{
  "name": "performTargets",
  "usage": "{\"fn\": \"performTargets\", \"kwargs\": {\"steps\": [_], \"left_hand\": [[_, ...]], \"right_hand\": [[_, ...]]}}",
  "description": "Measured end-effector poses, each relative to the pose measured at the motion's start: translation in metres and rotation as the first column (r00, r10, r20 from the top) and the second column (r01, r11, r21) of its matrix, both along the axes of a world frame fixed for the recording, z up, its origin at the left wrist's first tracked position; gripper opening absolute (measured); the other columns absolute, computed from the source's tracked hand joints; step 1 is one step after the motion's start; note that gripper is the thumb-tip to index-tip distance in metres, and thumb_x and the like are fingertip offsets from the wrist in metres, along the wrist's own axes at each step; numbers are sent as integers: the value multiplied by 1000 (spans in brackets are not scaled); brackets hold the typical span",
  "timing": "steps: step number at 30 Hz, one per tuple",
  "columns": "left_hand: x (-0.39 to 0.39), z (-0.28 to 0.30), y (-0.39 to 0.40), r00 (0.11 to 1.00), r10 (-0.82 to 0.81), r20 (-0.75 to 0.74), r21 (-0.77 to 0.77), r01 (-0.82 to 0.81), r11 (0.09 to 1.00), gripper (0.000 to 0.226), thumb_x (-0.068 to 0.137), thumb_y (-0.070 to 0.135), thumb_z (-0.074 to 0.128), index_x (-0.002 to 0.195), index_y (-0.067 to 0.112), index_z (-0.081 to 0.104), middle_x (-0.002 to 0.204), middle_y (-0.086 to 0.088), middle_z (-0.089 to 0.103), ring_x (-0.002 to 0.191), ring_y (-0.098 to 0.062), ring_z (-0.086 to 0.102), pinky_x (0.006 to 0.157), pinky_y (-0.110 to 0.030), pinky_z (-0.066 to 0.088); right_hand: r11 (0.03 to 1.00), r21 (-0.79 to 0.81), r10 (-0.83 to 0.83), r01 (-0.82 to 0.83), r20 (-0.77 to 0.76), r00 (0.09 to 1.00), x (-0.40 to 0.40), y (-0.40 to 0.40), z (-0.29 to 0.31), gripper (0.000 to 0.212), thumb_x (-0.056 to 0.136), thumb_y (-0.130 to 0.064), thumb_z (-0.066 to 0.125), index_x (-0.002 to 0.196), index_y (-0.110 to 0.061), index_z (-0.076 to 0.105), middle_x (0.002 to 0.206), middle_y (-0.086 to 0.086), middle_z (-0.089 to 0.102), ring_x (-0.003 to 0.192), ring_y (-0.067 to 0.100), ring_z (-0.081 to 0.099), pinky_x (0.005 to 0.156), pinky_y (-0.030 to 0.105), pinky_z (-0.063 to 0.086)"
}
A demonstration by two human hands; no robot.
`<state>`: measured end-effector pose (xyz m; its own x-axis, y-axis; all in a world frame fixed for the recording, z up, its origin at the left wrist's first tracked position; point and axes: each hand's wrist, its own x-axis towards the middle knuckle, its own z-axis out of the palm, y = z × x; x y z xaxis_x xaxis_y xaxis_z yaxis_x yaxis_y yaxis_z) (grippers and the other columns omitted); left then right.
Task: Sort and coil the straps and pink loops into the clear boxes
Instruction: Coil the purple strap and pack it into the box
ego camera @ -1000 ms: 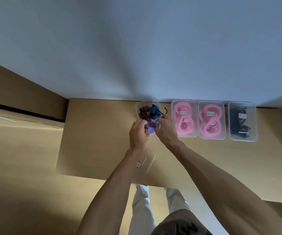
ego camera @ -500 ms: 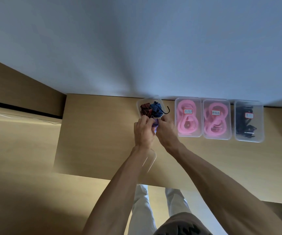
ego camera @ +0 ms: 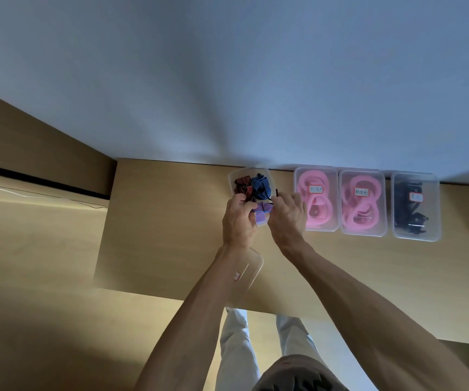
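Two bare hands work a striped strap (ego camera: 262, 213) into a coil over the near end of an open clear box (ego camera: 234, 176) at the back of a wooden table (ego camera: 157, 221). The left hand (ego camera: 237, 221) pinches one side of the strap with curled fingers; the right hand (ego camera: 286, 218) grips the other side, fingers bent round it, apparently to keep the folds tight until the bundle goes down into the box. Already lying in that box are a red-and-black coil (ego camera: 241, 185) and a blue-and-black coil (ego camera: 260, 187), which suggests the box is reserved for striped straps; a thin dark end (ego camera: 274, 194) curls out over its right rim and looks likely to snag the next bundle.

To the right, lined up along the wall, stand two lidded boxes of pink loops (ego camera: 315, 198) (ego camera: 361, 203), each with a small label, and a third lidded box of black straps (ego camera: 409, 210). They sit just beside one another and look finished. A clear lid (ego camera: 251, 268), probably for the open box, lies flat on the table under the left forearm, near the front edge, where an elbow could knock it off. The person's pale trousers (ego camera: 236, 348) show below the table edge.
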<state>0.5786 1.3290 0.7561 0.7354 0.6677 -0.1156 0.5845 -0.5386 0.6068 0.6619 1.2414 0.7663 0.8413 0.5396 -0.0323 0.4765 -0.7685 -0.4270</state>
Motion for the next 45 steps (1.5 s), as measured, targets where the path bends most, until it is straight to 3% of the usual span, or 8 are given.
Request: {"fn": "performTargets", "kwargs": {"steps": [10, 16, 21, 25, 27, 30, 37, 45], "left_hand": [[-1, -1, -1, 1000, -3, 29, 9, 2, 1000, 24, 79, -6, 65, 98, 6, 75, 135, -15, 60, 108, -38, 63, 84, -43, 55], [-4, -1, 5, 1000, -8, 1, 20, 8, 1000, 30, 74, -8, 67, 100, 5, 74, 131, -13, 63, 109, -38, 61, 90, -42, 53], [-4, -3, 7, 999, -28, -23, 11, 28, 1000, 27, 76, -4, 69, 101, 4, 73, 134, -12, 62, 112, -37, 59, 90, -42, 53], [-13, -1, 6, 998, 43, -40, 36, -41, 999, 25, 84, 6, 66, 109, 5, 68, 132, -10, 59, 115, -30, 54, 86, -39, 51], [-22, 3, 4, 993, 111, -32, 41, -109, 993, 23, 85, 6, 63, 108, 5, 66, 124, -9, 60, 109, -29, 54, 81, -39, 50], [-40, 10, 3, 970, 234, -66, -29, -236, 971, 23, 84, 1, 58, 105, 5, 66, 115, -7, 61, 100, -29, 60, 77, -36, 46], [-81, 2, -5, 838, 173, -518, -83, -250, 965, 24, 90, 15, 54, 112, 14, 64, 117, -7, 64, 108, -28, 61, 84, -36, 47], [-96, -20, -12, 831, 169, -531, -69, -241, 968, 22, 89, 11, 54, 102, 10, 71, 107, -10, 71, 101, -32, 66, 81, -36, 50]], "right_hand": [[970, -189, 154, -149, 12, 988, -5, 1, -10, 21, 69, -1, 67, 88, -6, 73, 102, 14, 62, 94, 38, 57, 78, 45, 45], [906, -369, 183, -205, -95, 979, -6, 16, -22, 21, 86, -15, 52, 97, -9, 69, 107, 7, 66, 119, 33, 44, 101, 41, 28], [922, -333, 169, -197, -109, 979, -9, 13, -27, 17, 86, -15, 52, 96, -11, 64, 105, 5, 70, 145, 32, 30, 116, 50, 7], [986, -135, 79, -93, -102, 992, -15, 10, -16, 11, 78, -2, 58, 84, -8, 66, 91, 6, 71, 135, 37, 45, 112, 53, 22], [999, 36, 41, -39, -61, 997, -20, 7, -6, 19, 67, 10, 59, 79, -3, 67, 81, 10, 69, 103, 41, 63, 89, 49, 45], [997, 76, -17, 24, -85, 996, -29, -1, 7, 27, 61, 15, 58, 81, -1, 68, 76, 14, 63, 65, 38, 59, 52, 36, 39], [897, -439, -297, 55, -506, 810, -67, -20, 6, 26, 76, -6, 55, 99, -6, 68, 101, 16, 69, 93, 36, 67, 72, 28, 46], [840, -473, -522, 265, -575, 629, -97, -19, -12, 28, 82, -5, 60, 110, -2, 66, 115, 18, 68, 107, 35, 67, 84, 33, 54]]}}
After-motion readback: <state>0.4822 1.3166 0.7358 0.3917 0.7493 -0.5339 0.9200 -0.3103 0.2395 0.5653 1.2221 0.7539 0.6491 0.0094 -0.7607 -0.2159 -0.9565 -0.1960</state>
